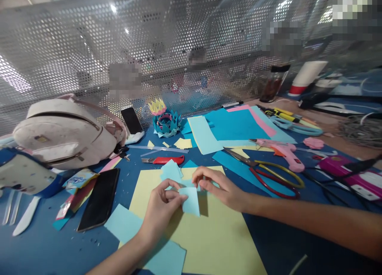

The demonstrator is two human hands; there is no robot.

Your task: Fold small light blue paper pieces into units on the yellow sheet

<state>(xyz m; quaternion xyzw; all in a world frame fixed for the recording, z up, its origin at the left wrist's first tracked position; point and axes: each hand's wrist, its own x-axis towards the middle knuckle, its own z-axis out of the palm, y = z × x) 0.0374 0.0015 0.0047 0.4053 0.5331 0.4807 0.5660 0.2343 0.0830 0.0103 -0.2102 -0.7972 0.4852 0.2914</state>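
Note:
My left hand (166, 200) pinches a small light blue paper square (191, 203) between thumb and fingers, tilted above a large pale yellow sheet (217, 243). Close by on the right, my right hand (219, 187) has its fingers curled with the tips together. Light blue paper shows around those fingertips, but what they grip, if anything, is hidden. Just beyond the hands lies a small pile of light blue paper pieces (171, 170). Larger light blue paper (127, 223) sticks out under my left forearm.
Scissors (256, 163), a pink glue gun (286, 151) and a red box cutter (168, 160) lie beyond my hands. A blue paper flower (167, 123) stands at the back. Left are a black phone (100, 199) and a pale backpack (62, 131). Blue sheets (238, 123) lie behind.

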